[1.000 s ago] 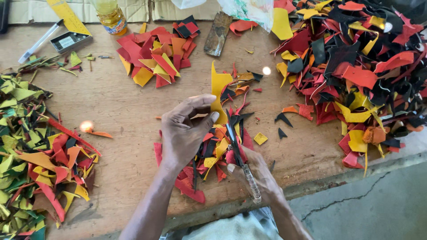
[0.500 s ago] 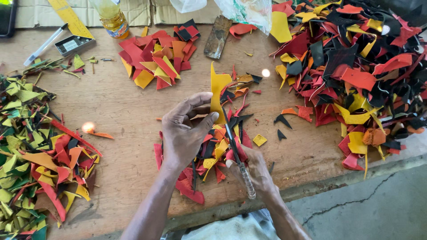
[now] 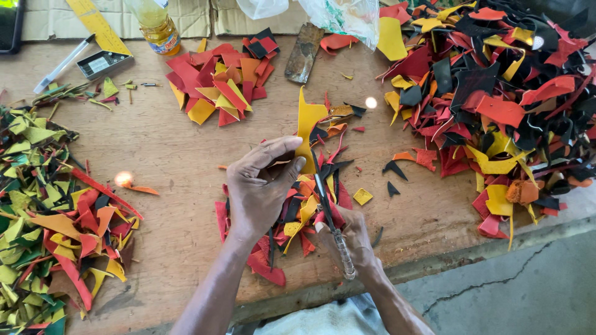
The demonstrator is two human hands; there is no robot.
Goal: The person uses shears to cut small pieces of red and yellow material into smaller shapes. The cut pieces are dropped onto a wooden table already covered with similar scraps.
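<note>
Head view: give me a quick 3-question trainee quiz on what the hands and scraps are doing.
1. True or false: the left hand pinches a tall yellow scrap.
2. What does the right hand grip? A) a glue bottle B) scissors C) a ruler
3. Which pile holds the green pieces: the left-edge pile, the top-middle pile, or the right pile?

Key
1. True; thumb and fingers close on its lower end.
2. B; the scissors point up toward the yellow scrap, over the small heap of offcuts on the wooden table.
3. The left-edge pile; the top-middle pile and right pile show red, orange, yellow and black.
</note>
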